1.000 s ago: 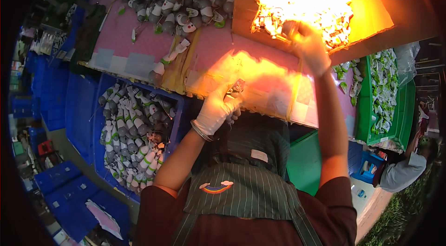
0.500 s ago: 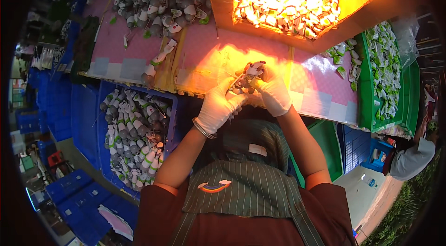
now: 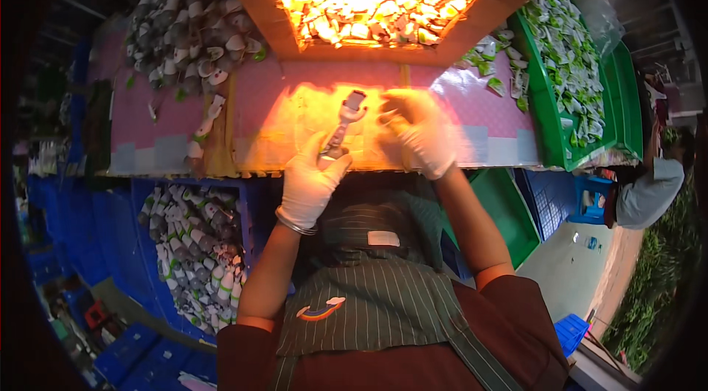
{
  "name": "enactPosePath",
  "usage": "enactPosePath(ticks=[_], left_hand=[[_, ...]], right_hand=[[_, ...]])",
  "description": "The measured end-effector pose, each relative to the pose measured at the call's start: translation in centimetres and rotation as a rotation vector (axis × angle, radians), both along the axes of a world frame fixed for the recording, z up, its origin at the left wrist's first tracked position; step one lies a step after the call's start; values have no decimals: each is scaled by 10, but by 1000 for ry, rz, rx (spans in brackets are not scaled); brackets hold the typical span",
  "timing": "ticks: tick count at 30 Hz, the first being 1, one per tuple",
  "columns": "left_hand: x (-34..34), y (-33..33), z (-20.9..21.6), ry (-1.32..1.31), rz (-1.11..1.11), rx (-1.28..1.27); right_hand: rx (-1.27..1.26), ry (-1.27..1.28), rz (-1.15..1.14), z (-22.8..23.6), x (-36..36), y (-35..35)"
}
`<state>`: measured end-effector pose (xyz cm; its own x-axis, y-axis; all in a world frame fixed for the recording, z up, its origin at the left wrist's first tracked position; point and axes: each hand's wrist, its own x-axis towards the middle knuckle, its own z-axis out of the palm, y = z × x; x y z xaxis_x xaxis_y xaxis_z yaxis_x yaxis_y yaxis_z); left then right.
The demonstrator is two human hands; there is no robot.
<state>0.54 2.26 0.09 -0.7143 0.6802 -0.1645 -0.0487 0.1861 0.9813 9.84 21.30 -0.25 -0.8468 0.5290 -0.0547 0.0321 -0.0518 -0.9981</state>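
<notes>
My left hand (image 3: 313, 183), in a white glove, is closed around the lower end of a small white-and-dark plastic part (image 3: 344, 125). The part stands tilted up from the fingers, with a dark block at its forked upper tip. To its right, apart from it, my right hand (image 3: 429, 136) hovers over the sunlit table edge, also gloved. Motion smears its fingers, so I cannot make out whether anything is in them. Just beyond both hands stands an open cardboard box (image 3: 354, 54), filled with small white parts in glaring light.
A heap of grey-and-white parts (image 3: 188, 29) lies on the pink tabletop (image 3: 158, 114) at left. Below it, a blue crate (image 3: 140, 243) holds more. At right, a green crate (image 3: 549, 114) holds white-and-green pieces. A person in a grey shirt (image 3: 653, 192) is at far right.
My hands were together over the part; now the right hand has drawn away to the right, while the left keeps the part. The whole view has shifted and turned slightly.
</notes>
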Motion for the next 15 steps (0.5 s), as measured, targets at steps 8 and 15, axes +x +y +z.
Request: enactPosePath(ticks=[8,15], left_hand=[[-9,-5,12,-450,37,-38],[-12,-8,10,-408,-52,30]], right_hand=[[1392,-492,-536,-15,96,154],[339,-96,-406,-15,62,82]])
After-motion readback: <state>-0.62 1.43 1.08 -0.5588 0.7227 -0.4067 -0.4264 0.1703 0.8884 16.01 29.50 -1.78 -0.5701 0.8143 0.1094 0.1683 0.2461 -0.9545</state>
